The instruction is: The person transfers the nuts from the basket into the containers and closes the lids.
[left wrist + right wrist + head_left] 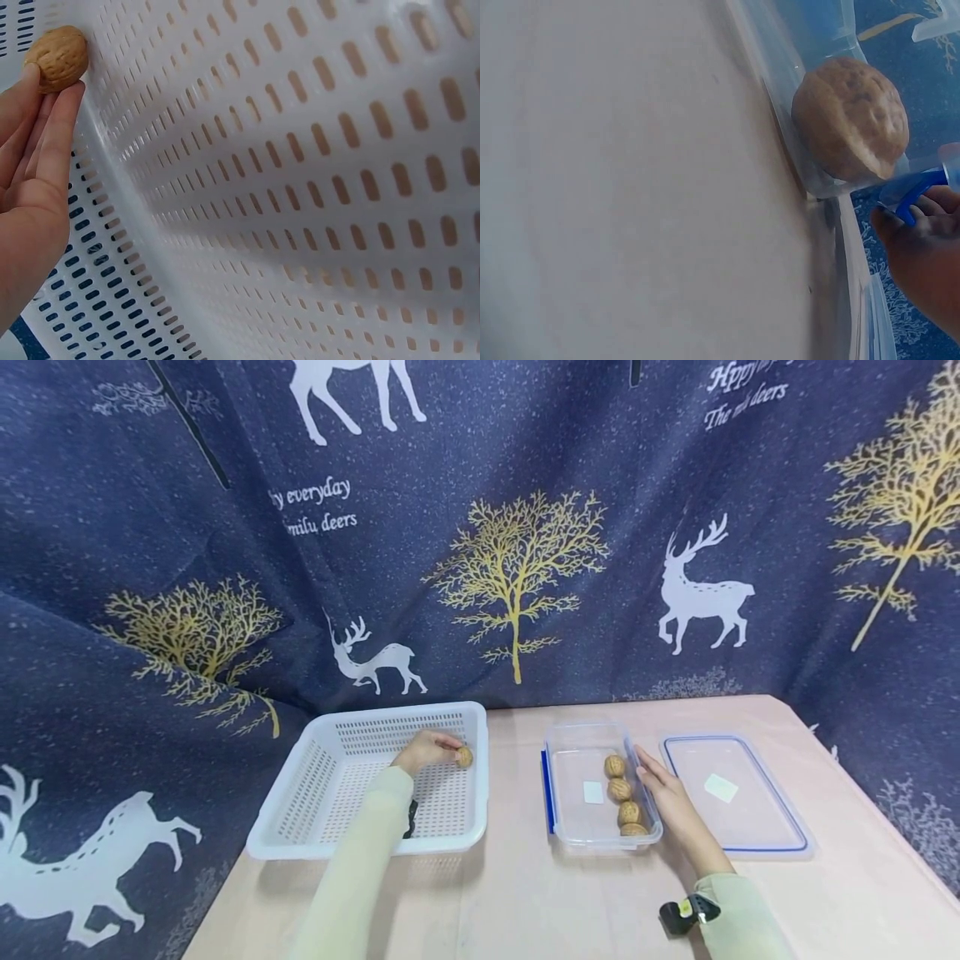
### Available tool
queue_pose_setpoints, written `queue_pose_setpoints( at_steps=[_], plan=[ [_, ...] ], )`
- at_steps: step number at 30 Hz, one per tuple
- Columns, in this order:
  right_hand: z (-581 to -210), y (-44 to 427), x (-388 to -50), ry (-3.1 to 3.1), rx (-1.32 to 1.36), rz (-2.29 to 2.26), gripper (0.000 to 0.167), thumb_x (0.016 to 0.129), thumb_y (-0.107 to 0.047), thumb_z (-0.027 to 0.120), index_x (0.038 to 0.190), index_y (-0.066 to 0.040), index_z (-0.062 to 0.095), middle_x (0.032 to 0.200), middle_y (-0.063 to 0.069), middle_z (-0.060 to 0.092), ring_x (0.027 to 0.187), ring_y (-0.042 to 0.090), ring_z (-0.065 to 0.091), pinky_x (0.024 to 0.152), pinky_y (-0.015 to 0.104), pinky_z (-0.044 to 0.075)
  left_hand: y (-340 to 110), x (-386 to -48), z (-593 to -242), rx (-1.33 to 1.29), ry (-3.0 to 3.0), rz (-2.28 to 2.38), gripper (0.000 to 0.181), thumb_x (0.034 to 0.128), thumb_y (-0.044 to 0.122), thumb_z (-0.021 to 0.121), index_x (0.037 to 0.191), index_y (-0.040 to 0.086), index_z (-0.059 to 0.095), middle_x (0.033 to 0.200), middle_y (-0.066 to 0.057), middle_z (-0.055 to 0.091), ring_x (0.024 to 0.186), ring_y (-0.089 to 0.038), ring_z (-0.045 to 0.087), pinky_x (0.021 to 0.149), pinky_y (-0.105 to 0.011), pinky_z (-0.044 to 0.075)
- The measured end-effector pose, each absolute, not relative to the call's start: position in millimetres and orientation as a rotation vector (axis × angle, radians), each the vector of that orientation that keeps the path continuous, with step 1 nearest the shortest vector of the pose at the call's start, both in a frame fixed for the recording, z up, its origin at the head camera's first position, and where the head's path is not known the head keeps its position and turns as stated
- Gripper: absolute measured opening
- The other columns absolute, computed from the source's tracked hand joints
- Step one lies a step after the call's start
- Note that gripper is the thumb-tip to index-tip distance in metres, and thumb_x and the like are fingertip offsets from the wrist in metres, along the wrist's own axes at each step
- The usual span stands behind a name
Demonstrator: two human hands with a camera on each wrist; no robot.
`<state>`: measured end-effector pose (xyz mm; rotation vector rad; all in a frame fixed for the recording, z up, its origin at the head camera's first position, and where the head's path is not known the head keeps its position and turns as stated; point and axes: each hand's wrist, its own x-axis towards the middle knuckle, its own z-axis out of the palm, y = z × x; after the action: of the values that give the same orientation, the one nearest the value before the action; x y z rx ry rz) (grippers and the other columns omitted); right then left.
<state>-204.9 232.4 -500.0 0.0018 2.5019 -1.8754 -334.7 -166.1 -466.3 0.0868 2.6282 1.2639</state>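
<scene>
While left hand (430,750) pinches walnut (465,757) inside slotted basket (450,797) (pick-up step, apparently), right hand (671,802), straight-fingered, touches clear plastic box (567,777); lift-out likely calls for steady pinch.

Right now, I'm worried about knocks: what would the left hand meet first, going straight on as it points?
The left hand would probably meet the white basket's right side wall, its pinched walnut touching first, though the depth is hard to judge.
</scene>
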Motion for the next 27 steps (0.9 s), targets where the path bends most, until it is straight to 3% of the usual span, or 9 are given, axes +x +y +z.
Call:
queue_pose_setpoints(
  at_steps=[4,16,27],
  plan=[
    [-499.5,231.9,-204.7,2.501,0.002,-1.88,0.054,0.106,-0.028,0.032,0.153,-0.008,0.018,0.157,0.022,0.012,0.142,0.046,0.006,0.113,0.063,0.006,-165.3,-336.0,-467.4,0.059,2.645,1.253,0.021,0.0812,0.006,0.074,0.102,0.007,0.074,0.113,-0.009,0.069,0.112,-0.026,0.06,0.106,-0.039,0.041],
    [-498.5,231.3,-203.4,2.5,0.018,-1.851,0.052,0.106,-0.025,0.031,0.153,-0.008,0.016,0.158,0.022,0.01,0.142,0.046,0.005,0.113,0.063,0.006,-164.3,-333.4,-461.3,0.294,2.622,1.144,0.029,0.078,0.0,0.075,0.106,-0.002,0.071,0.107,-0.013,0.071,0.108,-0.027,0.061,0.101,-0.038,0.045],
    [-497.0,230.3,-202.7,2.511,0.009,-1.859,0.054,0.106,-0.029,0.032,0.153,-0.008,0.017,0.158,0.022,0.011,0.142,0.046,0.007,0.113,0.063,0.006,-172.1,-336.3,-464.7,0.286,2.611,1.195,0.03,0.0788,0.003,0.075,0.108,0.0,0.071,0.109,-0.012,0.07,0.109,-0.027,0.061,0.101,-0.038,0.045]
  ],
)
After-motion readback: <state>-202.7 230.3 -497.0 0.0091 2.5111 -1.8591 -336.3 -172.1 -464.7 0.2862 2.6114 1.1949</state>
